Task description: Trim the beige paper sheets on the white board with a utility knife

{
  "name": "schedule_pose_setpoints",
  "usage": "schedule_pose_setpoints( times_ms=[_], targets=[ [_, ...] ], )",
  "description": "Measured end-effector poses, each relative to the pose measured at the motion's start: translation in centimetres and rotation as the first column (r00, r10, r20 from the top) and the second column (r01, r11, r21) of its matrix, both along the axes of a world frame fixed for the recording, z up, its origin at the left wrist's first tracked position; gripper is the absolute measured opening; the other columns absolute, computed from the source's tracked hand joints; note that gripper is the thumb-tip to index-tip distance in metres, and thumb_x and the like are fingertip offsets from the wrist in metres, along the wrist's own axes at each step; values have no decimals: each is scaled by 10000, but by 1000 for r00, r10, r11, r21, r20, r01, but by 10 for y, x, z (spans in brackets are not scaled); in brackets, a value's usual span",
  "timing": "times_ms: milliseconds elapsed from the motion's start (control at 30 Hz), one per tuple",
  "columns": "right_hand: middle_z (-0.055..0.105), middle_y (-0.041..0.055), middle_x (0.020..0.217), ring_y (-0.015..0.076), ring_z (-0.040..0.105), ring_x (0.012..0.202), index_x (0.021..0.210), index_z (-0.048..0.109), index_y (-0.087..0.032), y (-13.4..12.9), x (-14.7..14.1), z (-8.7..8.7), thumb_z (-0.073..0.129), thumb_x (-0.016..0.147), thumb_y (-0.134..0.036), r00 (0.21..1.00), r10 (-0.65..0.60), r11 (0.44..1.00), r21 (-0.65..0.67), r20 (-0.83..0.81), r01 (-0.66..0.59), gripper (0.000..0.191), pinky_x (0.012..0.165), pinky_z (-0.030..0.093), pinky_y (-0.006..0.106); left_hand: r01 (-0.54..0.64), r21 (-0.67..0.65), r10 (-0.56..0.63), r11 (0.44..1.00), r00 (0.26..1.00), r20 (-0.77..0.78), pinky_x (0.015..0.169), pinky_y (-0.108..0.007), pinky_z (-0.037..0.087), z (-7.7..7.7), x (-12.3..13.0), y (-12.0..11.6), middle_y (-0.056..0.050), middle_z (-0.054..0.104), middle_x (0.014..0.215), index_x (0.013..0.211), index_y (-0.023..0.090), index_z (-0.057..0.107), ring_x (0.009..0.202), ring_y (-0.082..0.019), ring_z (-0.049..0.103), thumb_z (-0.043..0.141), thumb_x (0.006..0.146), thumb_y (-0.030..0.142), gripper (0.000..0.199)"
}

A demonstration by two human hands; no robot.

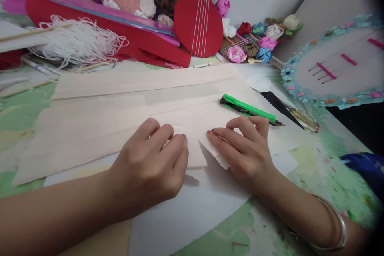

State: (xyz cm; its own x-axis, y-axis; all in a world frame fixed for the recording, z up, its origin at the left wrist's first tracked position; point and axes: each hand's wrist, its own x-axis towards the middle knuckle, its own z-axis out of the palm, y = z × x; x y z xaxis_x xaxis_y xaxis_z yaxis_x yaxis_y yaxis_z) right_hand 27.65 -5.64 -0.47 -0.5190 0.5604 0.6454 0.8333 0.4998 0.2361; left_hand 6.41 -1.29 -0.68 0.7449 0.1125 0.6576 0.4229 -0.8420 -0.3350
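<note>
- Nearest us, a white sheet [192, 212] is lying on the painted tabletop [219, 232], apparently serving as a clean backing beneath the work.
- Here on the near side, the left hand [154, 160] is curling nearly closed, fingertips bunching down at the pale paper [117, 126]; the hand itself is hiding whether it is pinching any, but the pose is probably steadying that side.
- Across a short gap, the right hand [244, 148] is pinching a ragged paper flap [215, 151], thumb side and forefinger coming together, other fingers bending loosely; the flap is casting a shadow, so the grip is seemingly holding it clear of the white sheet.
- The main paper is spreading lengthwise from the hands towards the far left, presumably so its near edge is sitting within easy reach.
- Just beyond the right hand, a green cutter [249, 108] is resting on the paper, blade end pointing right, likely parked there for quick pick-up.
- Farther right, gold-handled scissors [304, 120] are lying beside a black strip [282, 108], outside the working area.
- At the back, white string [81, 42] is heaping up left of a red lute-shaped craft [198, 24], both seemingly sitting clear of the hands.
</note>
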Motion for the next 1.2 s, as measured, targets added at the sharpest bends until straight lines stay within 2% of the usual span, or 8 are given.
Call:
schedule_pose_setpoints(
  times_ms=[133, 400, 500, 600, 733, 1200],
  targets=[
    [686, 26, 749, 204, 541, 823, 882, 673, -139, 1, 1, -1, 570, 900, -71, 1000, 6, 1000, 6, -1, -6, 124, 758, 307, 412, 15, -8, -15, 1000, 1000, 5, 532, -422, 425, 1, 1, -1, -143, 679, 703, 727, 75, 720, 656, -300, 611, 550, 819, -37, 224],
    [716, -11, 805, 192, 542, 823, 887, 672, -171, 1, -1, -2, 632, 880, -131, 999, -47, 999, -2, 17, 47, 57, 786, 309, 410, 41, -6, -41, 999, 999, 21, 533, -425, 425, 0, 1, 0, -144, 677, 684, 723, 68, 726, 659, -308, 621, 555, 800, -66, 231],
    [720, -13, 821, 191, 540, 829, 912, 678, -164, 3, -5, -2, 680, 853, -157, 999, -40, 999, 7, 36, 40, 59, 790, 314, 413, 34, 0, -34, 999, 999, 23, 522, -418, 413, 0, 2, 0, -137, 672, 671, 712, 73, 723, 647, -304, 617, 593, 802, -42, 196],
    [710, -15, 793, 183, 539, 826, 858, 673, -162, 6, -9, -2, 669, 852, -122, 999, -5, 1000, 4, 51, 5, 41, 790, 309, 415, 25, 5, -25, 1000, 999, 21, 509, -408, 396, -1, 2, 0, -124, 655, 637, 700, 77, 720, 622, -293, 606, 619, 796, -26, 174],
    [692, -8, 751, 179, 529, 816, 760, 653, -159, 8, -10, -2, 646, 857, -91, 999, 27, 999, -31, 27, -27, 119, 773, 291, 412, 17, 6, -17, 1000, 1000, 15, 504, -396, 380, -2, 2, 0, -110, 640, 617, 697, 87, 717, 610, -282, 596, 624, 786, -24, 171],
    [673, -4, 751, 168, 459, 803, 724, 607, -165, 13, -11, -1, 579, 902, -103, 998, 67, 990, -121, 1, -67, 190, 760, 287, 390, 35, -14, -34, 999, 998, 45, 506, -386, 351, -3, 3, 1, -102, 620, 602, 661, 100, 695, 612, -282, 594, 632, 768, -38, 186]
  ],
)
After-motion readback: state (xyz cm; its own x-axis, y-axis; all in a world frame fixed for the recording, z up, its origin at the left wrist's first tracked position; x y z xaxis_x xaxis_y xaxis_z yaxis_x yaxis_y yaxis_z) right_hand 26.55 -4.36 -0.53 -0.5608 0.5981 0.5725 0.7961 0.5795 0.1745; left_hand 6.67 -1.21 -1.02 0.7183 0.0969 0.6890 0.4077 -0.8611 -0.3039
